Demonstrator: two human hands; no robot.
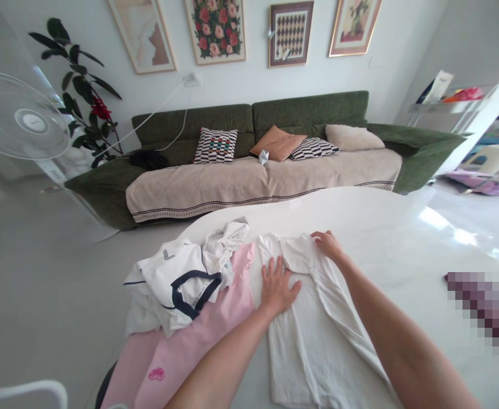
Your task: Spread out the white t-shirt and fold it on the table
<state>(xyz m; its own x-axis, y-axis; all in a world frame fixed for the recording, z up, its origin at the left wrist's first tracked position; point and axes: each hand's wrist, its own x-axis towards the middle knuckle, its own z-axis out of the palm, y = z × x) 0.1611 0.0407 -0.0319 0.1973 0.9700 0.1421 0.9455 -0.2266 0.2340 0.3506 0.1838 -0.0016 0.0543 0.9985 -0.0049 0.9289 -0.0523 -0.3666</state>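
A cream-white shirt (pixel 309 335) lies spread on the white table (pixel 402 238). My left hand (pixel 277 287) rests flat on it with the fingers spread, pressing its left half. My right hand (pixel 328 243) lies on the shirt's far end near the collar, fingers curled onto the folded-over fabric. To the left, a pink garment (pixel 198 335) stretches along the table. A crumpled white garment with dark blue trim (pixel 181 278) sits on top of the pink one.
A green sofa (pixel 275 147) with a beige cover and several cushions stands behind the table. A standing fan (pixel 19 116) and a potted plant (pixel 83 85) are at the left. A blurred patch (pixel 487 312) lies on the table's right. Shelves with clutter (pixel 479 113) stand at far right.
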